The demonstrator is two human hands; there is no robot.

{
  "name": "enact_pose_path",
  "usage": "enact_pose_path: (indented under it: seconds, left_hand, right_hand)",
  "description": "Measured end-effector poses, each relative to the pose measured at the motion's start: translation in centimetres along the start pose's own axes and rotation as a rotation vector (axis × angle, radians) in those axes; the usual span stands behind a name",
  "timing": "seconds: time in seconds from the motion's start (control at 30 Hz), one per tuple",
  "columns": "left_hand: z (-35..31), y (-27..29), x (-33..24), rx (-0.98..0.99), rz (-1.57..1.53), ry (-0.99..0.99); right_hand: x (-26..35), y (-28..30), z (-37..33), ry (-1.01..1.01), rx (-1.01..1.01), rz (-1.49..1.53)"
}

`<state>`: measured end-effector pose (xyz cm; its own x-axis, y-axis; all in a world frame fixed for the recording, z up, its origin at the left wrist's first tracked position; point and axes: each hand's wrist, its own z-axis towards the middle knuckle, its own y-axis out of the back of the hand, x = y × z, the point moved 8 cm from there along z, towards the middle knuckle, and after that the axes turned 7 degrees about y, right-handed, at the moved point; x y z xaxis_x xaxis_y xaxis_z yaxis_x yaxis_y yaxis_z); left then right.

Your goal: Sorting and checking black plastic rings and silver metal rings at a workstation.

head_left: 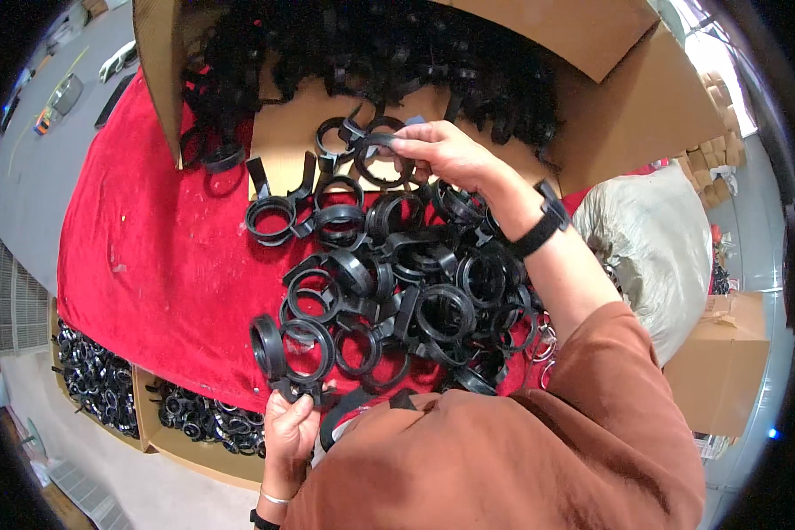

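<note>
My left hand (290, 427), low near the table's front edge, is closed on the stem of a black plastic ring part (329, 351). Its rings stand upright above my fingers. My right hand (450, 157) reaches to the far side and pinches the rim of another black ring (359, 165) between thumb and fingers, in front of the carton's opening. Between my hands a pile of black ring parts (443, 311) lies jumbled on the red cloth (163, 274). Several have flat tabs sticking out.
A big open cardboard carton (632, 115) full of black parts stands at the far side. A pale bulging sack (649, 238) and a closed cardboard box (720, 362) are on the right. Lower left, cardboard boxes (141, 411) on the floor hold more ring parts.
</note>
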<state>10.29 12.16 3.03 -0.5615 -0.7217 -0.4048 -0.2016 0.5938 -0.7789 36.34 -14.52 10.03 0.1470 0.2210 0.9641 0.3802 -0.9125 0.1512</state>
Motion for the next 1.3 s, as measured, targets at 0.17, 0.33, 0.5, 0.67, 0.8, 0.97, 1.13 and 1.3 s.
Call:
enact_pose_path:
  seconds: [0.17, 0.33, 0.5, 0.67, 0.8, 0.97, 1.13, 1.3]
  left_hand:
    - [0.7, -1.0, 0.4, 0.004, 0.041, 0.01]
    - [1.1, -1.9, 0.1, -0.004, 0.031, 0.017]
    - [1.0, 0.3, 0.0, 0.01, 0.009, -0.037]
    - [1.1, 1.6, -0.2, -0.039, -0.117, -0.08]
    - [1.3, 1.9, -0.2, -0.038, -0.144, -0.097]
    - [1.6, 2.3, 0.4, -0.015, -0.143, -0.086]
    - [0.5, 2.7, -0.1, -0.042, -0.171, -0.099]
    - [0.7, 3.5, 0.2, -0.057, -0.171, -0.067]
  right_hand:
    - [-1.1, -1.1, -2.1, -0.044, 0.019, 0.609]
    - [-0.4, -1.5, -3.1, -0.03, 0.109, 0.736]
    - [1.8, -1.9, -5.3, -0.023, 0.36, 0.414]
    - [3.8, -1.8, -3.4, 0.006, 0.153, -0.177]
    - [5.4, -10.8, 1.1, 0.358, 0.218, -0.522]
    - [1.6, -19.4, 5.4, 0.279, 0.269, -1.047]
    - [2.9, -16.5, 6.3, 0.285, 0.159, -0.661]
    - [0.6, -12.9, 4.2, -0.094, 0.068, 0.564]
